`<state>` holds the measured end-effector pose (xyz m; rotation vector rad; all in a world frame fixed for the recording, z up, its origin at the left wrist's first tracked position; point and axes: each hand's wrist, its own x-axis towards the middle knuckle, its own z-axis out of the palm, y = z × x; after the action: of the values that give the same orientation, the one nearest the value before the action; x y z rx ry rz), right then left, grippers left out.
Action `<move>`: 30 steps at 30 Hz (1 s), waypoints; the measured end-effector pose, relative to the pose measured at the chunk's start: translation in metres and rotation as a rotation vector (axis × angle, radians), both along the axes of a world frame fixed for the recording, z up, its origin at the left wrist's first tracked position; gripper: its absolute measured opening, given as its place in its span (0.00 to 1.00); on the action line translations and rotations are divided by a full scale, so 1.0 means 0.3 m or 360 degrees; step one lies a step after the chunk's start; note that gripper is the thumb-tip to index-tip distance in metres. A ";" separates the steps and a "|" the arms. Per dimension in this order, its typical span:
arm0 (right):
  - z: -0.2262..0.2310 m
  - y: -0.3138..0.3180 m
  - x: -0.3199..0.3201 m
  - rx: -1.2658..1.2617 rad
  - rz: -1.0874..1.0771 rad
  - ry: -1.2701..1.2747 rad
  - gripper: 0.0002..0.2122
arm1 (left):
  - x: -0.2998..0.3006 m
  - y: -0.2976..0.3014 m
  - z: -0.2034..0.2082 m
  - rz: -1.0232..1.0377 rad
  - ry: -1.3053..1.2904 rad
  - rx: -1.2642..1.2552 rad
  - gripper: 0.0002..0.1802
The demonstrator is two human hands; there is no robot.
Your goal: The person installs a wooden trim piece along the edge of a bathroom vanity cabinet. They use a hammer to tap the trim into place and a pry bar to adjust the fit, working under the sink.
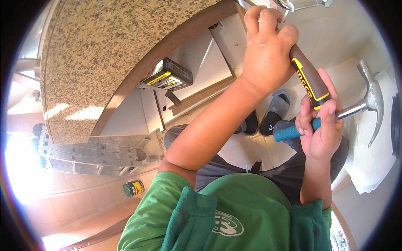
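Note:
My left hand [268, 52] is closed around a tool with a dark brown, yellow-trimmed handle [307, 77]. The tool's working end is hidden behind my fingers, so its kind does not show. Below it, my right hand [321, 129] grips a claw hammer [372, 98] by its blue handle, with the steel head out to the right. The right fingers come up beside the butt of the brown handle; whether they touch it I cannot tell. Just beyond my left hand is a shiny metal fitting [286, 4].
A speckled stone countertop [104, 50] with a wooden edge curves over an open cabinet at left. A black-and-yellow tin [171, 75] sits in the cabinet. A ladder [90, 154] and a green can [133, 188] lie further left. White plastic sheeting [368, 146] hangs at right.

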<state>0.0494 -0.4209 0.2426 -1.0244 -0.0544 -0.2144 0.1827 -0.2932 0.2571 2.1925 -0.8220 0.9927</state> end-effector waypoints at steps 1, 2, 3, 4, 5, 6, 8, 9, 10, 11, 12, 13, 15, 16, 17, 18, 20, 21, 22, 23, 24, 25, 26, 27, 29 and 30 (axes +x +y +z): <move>0.002 0.001 0.000 -0.0001 -0.0008 0.0005 0.33 | -0.002 0.000 0.001 0.0009 0.0001 0.0004 0.16; 0.001 0.002 0.000 -0.0005 -0.0006 0.0004 0.33 | -0.004 0.000 0.002 0.0017 0.0003 0.0008 0.16; 0.000 0.001 0.001 -0.0009 -0.0003 0.0003 0.33 | -0.005 0.001 0.003 0.0018 -0.0010 0.0011 0.16; -0.001 0.000 0.001 -0.0013 -0.0001 0.0002 0.33 | -0.005 0.002 0.004 0.0020 -0.0024 0.0013 0.16; -0.003 0.000 0.002 -0.0015 -0.0001 -0.0001 0.33 | -0.006 0.003 0.004 0.0021 -0.0037 0.0015 0.15; -0.005 -0.001 0.002 -0.0017 -0.0001 -0.0003 0.33 | -0.006 0.003 0.003 0.0019 -0.0031 0.0012 0.15; -0.006 -0.002 0.002 -0.0023 0.0000 -0.0009 0.33 | -0.007 0.002 0.003 0.0013 -0.0019 0.0007 0.15; -0.006 -0.003 0.003 -0.0027 0.0001 -0.0011 0.33 | -0.007 0.001 0.002 0.0008 -0.0010 0.0001 0.15; -0.007 -0.003 0.003 -0.0029 0.0005 -0.0014 0.34 | -0.006 0.001 0.001 0.0005 0.0000 -0.0003 0.15; -0.007 -0.003 0.003 -0.0021 0.0008 -0.0016 0.34 | -0.006 0.002 0.000 0.0003 0.0009 -0.0007 0.15; -0.008 -0.002 0.003 -0.0012 0.0010 -0.0017 0.34 | -0.006 0.003 0.000 0.0004 0.0003 -0.0004 0.15; -0.008 -0.002 0.003 -0.0004 0.0012 -0.0019 0.34 | -0.006 0.003 0.000 0.0005 -0.0004 -0.0002 0.15; -0.007 -0.002 0.004 -0.0016 0.0014 -0.0015 0.34 | -0.006 0.004 0.000 0.0007 -0.0011 0.0001 0.15; -0.006 -0.003 0.004 -0.0024 0.0011 -0.0014 0.34 | -0.005 0.003 0.000 0.0004 -0.0013 -0.0001 0.15; -0.006 -0.004 0.003 -0.0022 0.0008 -0.0013 0.34 | -0.005 0.001 0.001 0.0001 -0.0015 -0.0003 0.15; -0.006 -0.005 0.003 -0.0021 0.0006 -0.0012 0.34 | -0.005 -0.001 0.001 0.0001 -0.0022 -0.0001 0.15; -0.007 -0.004 0.003 -0.0019 0.0014 -0.0008 0.34 | -0.005 0.001 0.000 0.0010 -0.0033 0.0005 0.15; -0.007 -0.004 0.002 -0.0019 0.0019 -0.0006 0.34 | -0.005 0.002 -0.001 0.0010 -0.0027 0.0005 0.15; -0.007 -0.004 0.002 -0.0019 0.0023 -0.0004 0.34 | -0.005 0.003 -0.001 0.0008 -0.0020 0.0005 0.15; -0.009 -0.005 0.003 -0.0015 0.0023 -0.0005 0.34 | -0.005 0.003 -0.002 0.0006 -0.0013 0.0005 0.15; -0.013 -0.006 0.003 -0.0010 0.0024 -0.0006 0.34 | -0.006 0.003 -0.002 0.0007 -0.0010 0.0005 0.15; -0.014 -0.007 0.003 -0.0006 0.0023 -0.0007 0.33 | -0.006 0.003 -0.002 0.0007 -0.0009 0.0006 0.16; -0.013 -0.007 0.003 -0.0005 0.0015 -0.0005 0.33 | -0.006 0.002 -0.002 0.0007 -0.0007 0.0006 0.16; -0.010 -0.005 0.002 -0.0004 0.0008 -0.0004 0.33 | -0.005 0.000 -0.003 0.0001 -0.0011 -0.0002 0.16; -0.009 -0.004 0.002 0.0002 0.0007 0.0000 0.33 | -0.001 -0.001 -0.007 -0.0007 -0.0022 -0.0018 0.16; -0.010 -0.004 0.002 0.0006 0.0012 0.0003 0.33 | 0.000 0.000 -0.008 -0.0002 -0.0038 -0.0009 0.16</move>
<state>0.0500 -0.4221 0.2395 -1.0201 -0.0563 -0.2068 0.1829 -0.2933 0.2546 2.1790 -0.8309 1.0214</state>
